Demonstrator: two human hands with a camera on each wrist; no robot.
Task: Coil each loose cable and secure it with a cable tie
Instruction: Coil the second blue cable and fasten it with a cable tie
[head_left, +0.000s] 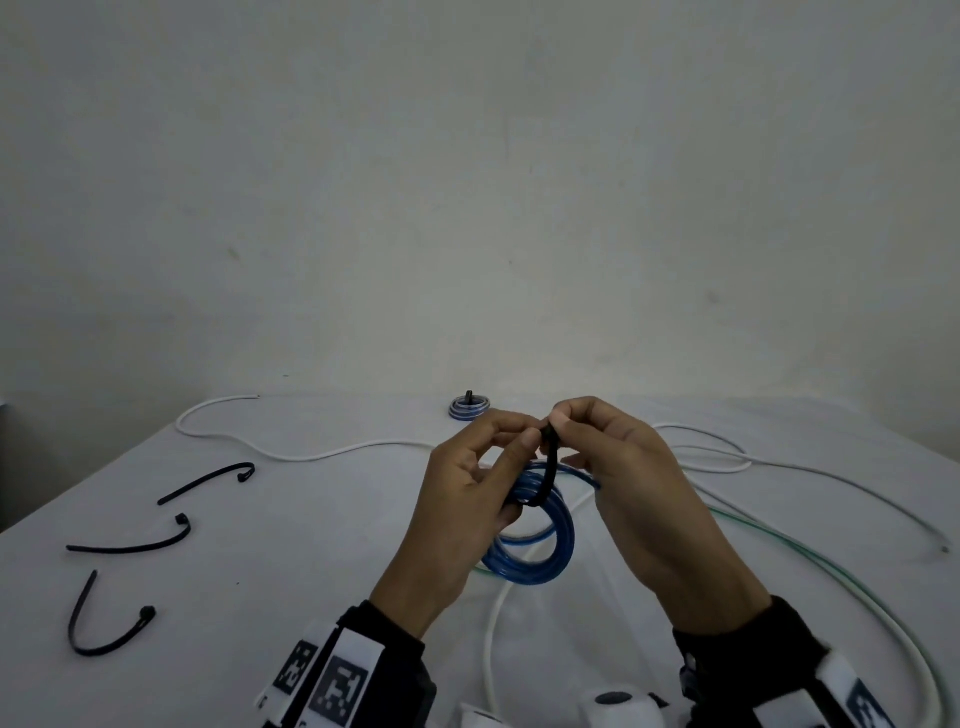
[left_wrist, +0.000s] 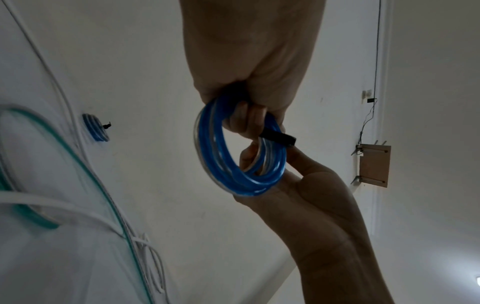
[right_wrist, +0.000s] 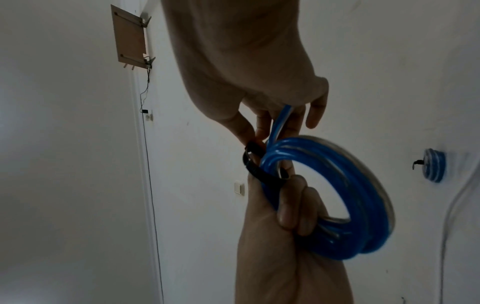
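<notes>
The left hand (head_left: 462, 499) holds a blue cable coil (head_left: 540, 540) up off the surface (head_left: 311, 545), its fingers (right_wrist: 288, 214) curled through the ring and clamping the turns together, while the right hand (head_left: 623, 467) pinches the upper end of a black cable tie (head_left: 549, 467) between thumb and forefinger, just above the left thumb. The tie loops around the bundle right at the left fingers, and from the right wrist view its strap wraps the coil beside them. The coil looks light and springy; its smooth, glossy tubing will likely want to fan open if the grip slackens, so the sensible hold is where it is now, squeezing all turns just beside the tie. The tie is thin and flexible, best taken near its tip and at the head for threading; I cannot tell whether it is locked yet. Beyond the fingers, near the far edge, sits an already tied blue coil (head_left: 469, 407). To the left of the hands lie three spare black ties (head_left: 130, 545); loose white cables (head_left: 311, 454) run behind and to the right of the fingers, alongside a green cable (head_left: 810, 551), all still uncoiled.
</notes>
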